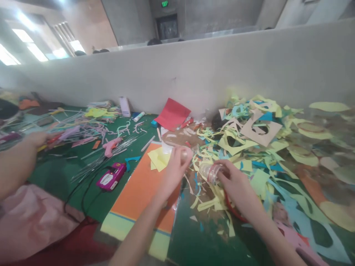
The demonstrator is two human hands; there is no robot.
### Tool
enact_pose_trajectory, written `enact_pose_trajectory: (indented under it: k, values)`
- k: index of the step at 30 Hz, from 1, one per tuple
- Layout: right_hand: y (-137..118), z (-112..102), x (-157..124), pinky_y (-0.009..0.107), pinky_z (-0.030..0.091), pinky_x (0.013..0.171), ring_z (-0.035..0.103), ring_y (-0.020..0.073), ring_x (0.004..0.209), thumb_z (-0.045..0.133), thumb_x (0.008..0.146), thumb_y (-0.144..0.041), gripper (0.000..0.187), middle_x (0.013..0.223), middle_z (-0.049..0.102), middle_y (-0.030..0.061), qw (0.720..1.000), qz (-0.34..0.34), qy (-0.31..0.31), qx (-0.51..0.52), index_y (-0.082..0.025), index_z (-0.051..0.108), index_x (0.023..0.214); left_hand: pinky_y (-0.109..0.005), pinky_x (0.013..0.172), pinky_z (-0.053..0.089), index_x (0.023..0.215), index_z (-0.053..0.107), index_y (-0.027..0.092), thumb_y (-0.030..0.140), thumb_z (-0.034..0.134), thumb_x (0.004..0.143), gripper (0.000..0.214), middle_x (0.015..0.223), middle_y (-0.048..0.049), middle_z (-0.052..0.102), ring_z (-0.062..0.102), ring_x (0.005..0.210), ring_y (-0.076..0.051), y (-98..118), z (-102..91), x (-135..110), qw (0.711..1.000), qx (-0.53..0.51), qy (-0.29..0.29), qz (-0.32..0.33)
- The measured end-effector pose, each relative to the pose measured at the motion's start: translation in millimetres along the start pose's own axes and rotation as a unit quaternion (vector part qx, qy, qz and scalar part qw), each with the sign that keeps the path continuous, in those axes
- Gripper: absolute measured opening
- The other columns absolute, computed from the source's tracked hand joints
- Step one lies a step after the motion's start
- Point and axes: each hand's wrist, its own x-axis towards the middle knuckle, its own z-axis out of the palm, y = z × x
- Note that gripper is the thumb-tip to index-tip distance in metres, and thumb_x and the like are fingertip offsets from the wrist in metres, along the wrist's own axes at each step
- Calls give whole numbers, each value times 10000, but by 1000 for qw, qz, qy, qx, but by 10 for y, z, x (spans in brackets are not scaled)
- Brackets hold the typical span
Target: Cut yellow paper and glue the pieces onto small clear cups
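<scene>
And here is the right hand [235, 181], fingers closed around a clear, ribbed, rounded plastic piece with a red band [210, 172], gripping it by its right end while the other end points left, out over the paper scraps. Across from it, the left hand [176, 162] sits with its fingers curled in close; something small, pale and rounded shows among the fingertips, but the blur means I cannot tell whether they pinch anything. The two hands are near each other, with a gap between them, and the clear piece sits in that gap.

Under the left forearm lies a long orange sheet with a yellow-green end [138, 192], two small yellow paper squares [159, 159] resting near its top. Beyond those, a red square sheet [173, 113] leans by the pale, low partition [166, 77]. Over on the right, it's a heap of cut yellow, green and blue paper scraps [235, 142], with a beige square with a round hole [261, 127] on top.

Left side now: a pink glue gun [111, 147] on the green tabletop [133, 147], a magenta box with a white label [111, 177] just nearer, and, farther left, a co-worker's hand [36, 140] among thin pastel strips [91, 129].
</scene>
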Motion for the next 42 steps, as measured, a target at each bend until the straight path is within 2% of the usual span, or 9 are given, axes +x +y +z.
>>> enact_pose_trajectory:
  k: [4,10,16,23,28,31,34,38,42]
  values:
    - [174,-72,-93,337,469,701,701,254,842,455,857,-375,175,894,743,46,999,24,15,17,-259,577,901,-424,1009,426,1084,535,208,331,466,976,178,1123,-98,593,554,1116,-238,-163,148,191,991,95,-62,72]
    - [284,-140,-125,337,432,605,661,253,675,443,819,-367,239,740,716,13,996,84,12,-22,-274,639,920,-503,1169,277,1261,477,226,391,455,980,326,1437,-138,424,342,1409,-276,-42,208,8,989,126,20,78]
    - [251,-94,-93,355,480,715,660,236,745,501,769,-393,269,867,731,41,996,52,7,78,-236,676,901,-426,1098,406,1413,422,327,454,435,982,450,1473,-61,485,462,1351,-247,405,191,-324,973,-29,-229,-15]
    - [274,-108,-120,356,475,703,631,231,698,530,776,-469,314,813,724,39,992,71,32,95,-228,678,912,-369,924,515,1288,553,322,496,426,974,381,1290,-39,617,629,1035,-215,438,143,-199,970,-53,-224,-74]
    - [331,-237,-163,330,465,647,643,253,755,526,760,-558,402,804,718,59,987,115,53,98,-219,663,924,-397,968,496,1265,522,281,388,442,991,304,1283,-55,591,598,1100,-216,190,117,75,986,69,-152,26]
    - [363,-260,-216,325,471,644,642,249,746,530,747,-572,407,802,716,59,986,124,59,95,-220,655,910,-499,1120,357,1232,536,245,213,439,986,267,1282,-80,594,520,1247,-243,-31,177,242,956,213,-119,164]
    - [405,-227,-269,303,475,597,616,215,645,530,752,-578,394,719,683,35,986,114,50,115,-219,647,867,-569,1168,267,1229,559,202,43,396,930,376,1388,-110,544,356,1412,-304,-154,253,298,926,294,-110,210]
    - [503,-223,-305,270,475,548,596,194,593,558,750,-538,375,685,665,23,990,93,38,103,-214,669,903,-557,1167,299,1215,588,215,214,432,980,282,1413,-102,529,373,1411,-299,46,282,87,960,209,-120,144]
    - [516,-262,-324,263,488,560,623,202,632,550,753,-517,386,730,695,34,990,116,-7,86,-213,676,955,-397,1070,457,1354,514,309,377,421,996,376,1417,-63,538,524,1292,-230,497,257,-292,976,-9,-214,-35]
